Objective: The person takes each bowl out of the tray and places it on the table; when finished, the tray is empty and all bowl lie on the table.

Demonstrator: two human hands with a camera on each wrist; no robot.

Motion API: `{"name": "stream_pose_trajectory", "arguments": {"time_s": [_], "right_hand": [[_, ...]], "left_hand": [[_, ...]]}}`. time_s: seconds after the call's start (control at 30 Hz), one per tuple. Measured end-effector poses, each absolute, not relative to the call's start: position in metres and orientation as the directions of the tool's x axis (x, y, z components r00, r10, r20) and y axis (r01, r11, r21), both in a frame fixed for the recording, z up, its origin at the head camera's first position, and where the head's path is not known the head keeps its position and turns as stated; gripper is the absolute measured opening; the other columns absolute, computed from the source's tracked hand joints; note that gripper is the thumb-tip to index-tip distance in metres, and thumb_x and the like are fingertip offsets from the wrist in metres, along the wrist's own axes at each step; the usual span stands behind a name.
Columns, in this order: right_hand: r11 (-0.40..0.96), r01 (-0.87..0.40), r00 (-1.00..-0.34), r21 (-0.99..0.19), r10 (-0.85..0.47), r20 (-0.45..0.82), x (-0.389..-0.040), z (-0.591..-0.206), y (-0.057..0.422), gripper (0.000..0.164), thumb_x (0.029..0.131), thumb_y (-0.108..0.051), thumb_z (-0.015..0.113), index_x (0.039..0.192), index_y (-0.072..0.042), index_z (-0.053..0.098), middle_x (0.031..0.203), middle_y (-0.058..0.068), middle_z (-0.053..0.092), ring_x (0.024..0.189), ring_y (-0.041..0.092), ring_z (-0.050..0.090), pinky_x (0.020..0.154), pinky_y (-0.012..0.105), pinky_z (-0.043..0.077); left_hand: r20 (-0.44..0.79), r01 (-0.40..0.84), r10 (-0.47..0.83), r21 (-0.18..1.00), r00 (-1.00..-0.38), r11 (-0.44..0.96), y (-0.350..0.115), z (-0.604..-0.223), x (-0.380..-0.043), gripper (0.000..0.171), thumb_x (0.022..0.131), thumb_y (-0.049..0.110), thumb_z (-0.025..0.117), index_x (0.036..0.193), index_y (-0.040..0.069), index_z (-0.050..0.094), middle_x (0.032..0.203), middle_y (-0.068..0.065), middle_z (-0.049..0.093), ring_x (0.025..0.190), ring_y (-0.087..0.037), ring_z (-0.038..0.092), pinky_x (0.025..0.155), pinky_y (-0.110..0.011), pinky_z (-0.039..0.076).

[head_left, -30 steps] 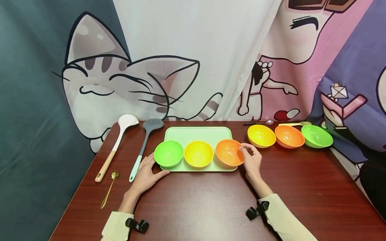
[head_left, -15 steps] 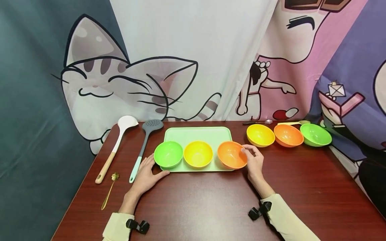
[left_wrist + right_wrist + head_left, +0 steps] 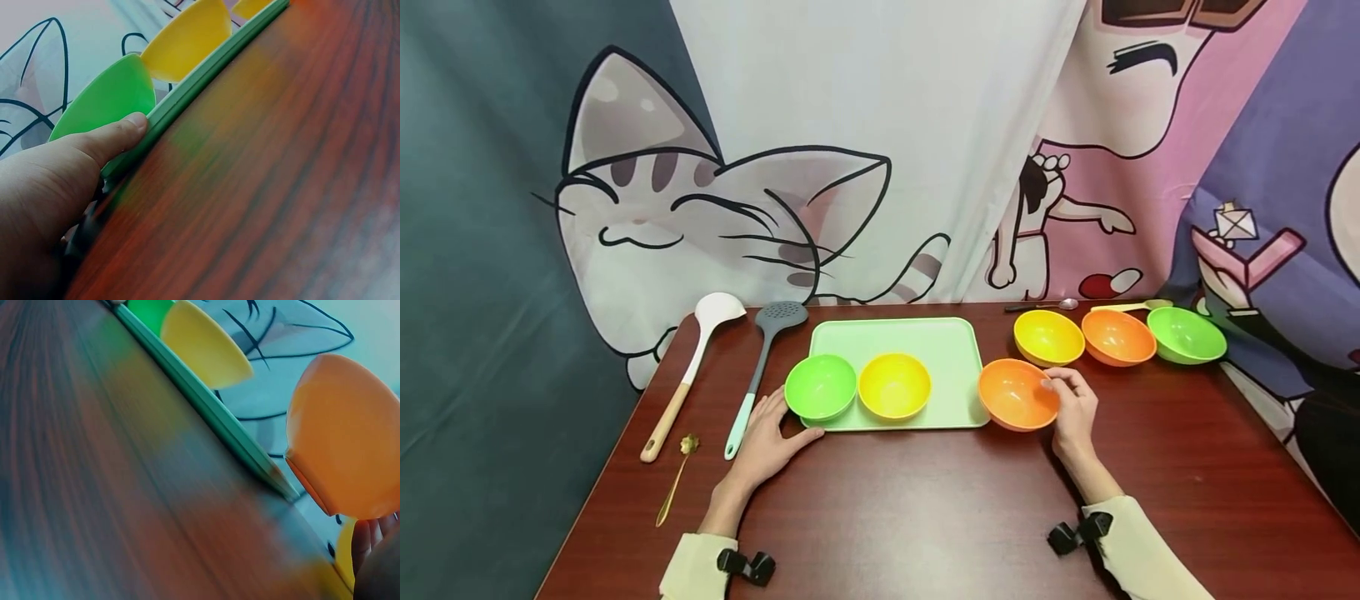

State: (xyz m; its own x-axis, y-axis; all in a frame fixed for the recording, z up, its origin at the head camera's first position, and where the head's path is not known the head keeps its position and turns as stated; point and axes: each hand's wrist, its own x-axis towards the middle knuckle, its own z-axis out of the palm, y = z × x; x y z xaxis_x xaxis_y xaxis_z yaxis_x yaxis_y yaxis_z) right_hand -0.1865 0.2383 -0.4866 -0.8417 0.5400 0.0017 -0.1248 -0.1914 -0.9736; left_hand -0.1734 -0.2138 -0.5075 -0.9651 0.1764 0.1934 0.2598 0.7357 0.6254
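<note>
The right hand (image 3: pixel 1076 417), pinching the round, orange, plastic-looking bowl (image 3: pixel 1017 395), should hold it level, and the spread left hand (image 3: pixel 766 442) should steady the flat, pale-green tray (image 3: pixel 953 354).

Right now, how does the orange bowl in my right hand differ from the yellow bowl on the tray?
The orange bowl is gripped at its rim by your right hand; the yellow bowl has no hand on it. The orange bowl is held up above the table by the tray's right end, whereas the yellow bowl rests on the tray. Their colors differ too. Both are round, open bowls.
</note>
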Motion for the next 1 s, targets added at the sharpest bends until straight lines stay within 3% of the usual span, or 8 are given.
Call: {"name": "stream_pose_trajectory", "arguments": {"time_s": [0.23,0.57,0.87,1.0], "right_hand": [[-0.202,-0.124,-0.812,-0.971,0.583,-0.017,-0.173,-0.489,0.270,0.021,0.089,0.006,0.059,0.083,-0.008,0.073,0.078,-0.008,0.069,0.074,0.007,0.061,0.063,0.013,0.053],[-0.224,-0.159,-0.719,-0.962,0.694,-0.043,-0.155,-0.491,0.335,0.020,0.086,0.009,0.062,0.080,-0.005,0.075,0.072,-0.007,0.071,0.069,0.006,0.061,0.059,0.012,0.051],[-0.251,-0.292,-0.602,-0.923,0.798,-0.026,-0.147,-0.482,0.392,0.016,0.083,0.011,0.064,0.076,0.001,0.074,0.067,-0.002,0.071,0.066,0.008,0.061,0.057,0.013,0.050],[-0.288,-0.315,-0.525,-0.904,0.847,-0.087,-0.144,-0.481,0.422,0.016,0.080,0.011,0.067,0.070,0.001,0.072,0.065,-0.002,0.070,0.065,0.008,0.061,0.057,0.013,0.052]], "left_hand": [[0.195,0.252,0.165,0.629,-0.967,0.735,-0.215,-0.514,-0.165,0.086,0.081,0.050,0.080,0.149,0.008,0.047,0.153,-0.017,0.045,0.145,-0.037,0.036,0.122,-0.058,0.017],[0.200,0.258,0.168,0.636,-0.965,0.727,-0.212,-0.518,-0.164,0.086,0.081,0.051,0.079,0.148,0.009,0.048,0.152,-0.016,0.047,0.145,-0.036,0.037,0.122,-0.058,0.018],[0.201,0.259,0.168,0.644,-0.965,0.720,-0.211,-0.516,-0.164,0.086,0.081,0.050,0.079,0.149,0.009,0.047,0.153,-0.015,0.046,0.145,-0.036,0.036,0.122,-0.058,0.017],[0.212,0.261,0.160,0.644,-0.964,0.719,-0.211,-0.514,-0.165,0.086,0.081,0.049,0.080,0.149,0.008,0.047,0.152,-0.016,0.047,0.145,-0.036,0.037,0.122,-0.059,0.017]]}}
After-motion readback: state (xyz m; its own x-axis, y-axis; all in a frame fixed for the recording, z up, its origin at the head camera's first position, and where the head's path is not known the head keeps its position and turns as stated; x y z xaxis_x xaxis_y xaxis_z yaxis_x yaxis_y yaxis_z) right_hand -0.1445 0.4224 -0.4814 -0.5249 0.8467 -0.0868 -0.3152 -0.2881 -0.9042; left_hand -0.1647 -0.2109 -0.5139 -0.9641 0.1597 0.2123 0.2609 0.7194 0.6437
